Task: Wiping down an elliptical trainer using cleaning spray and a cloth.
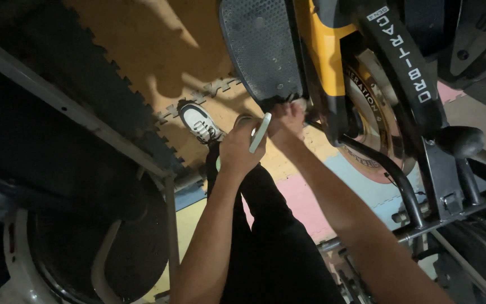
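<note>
With the left hand [237, 149] closed around a slim white tool [260, 132] and the right hand's [289, 119] fingers pinching a cloth-like scrap at the bottom edge of the black foot pedal [261, 48], steady pressure close under that edge would seem best.

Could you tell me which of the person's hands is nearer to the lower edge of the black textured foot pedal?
Right. The right hand reaches the lower edge of the foot pedal, fingers touching it. The left hand sits lower and apart, holding a white phone.

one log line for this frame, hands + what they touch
left hand: holds white flat object | right hand: at lower edge of black pedal with cloth | machine: yellow-black frame | floor: foam mats
</note>
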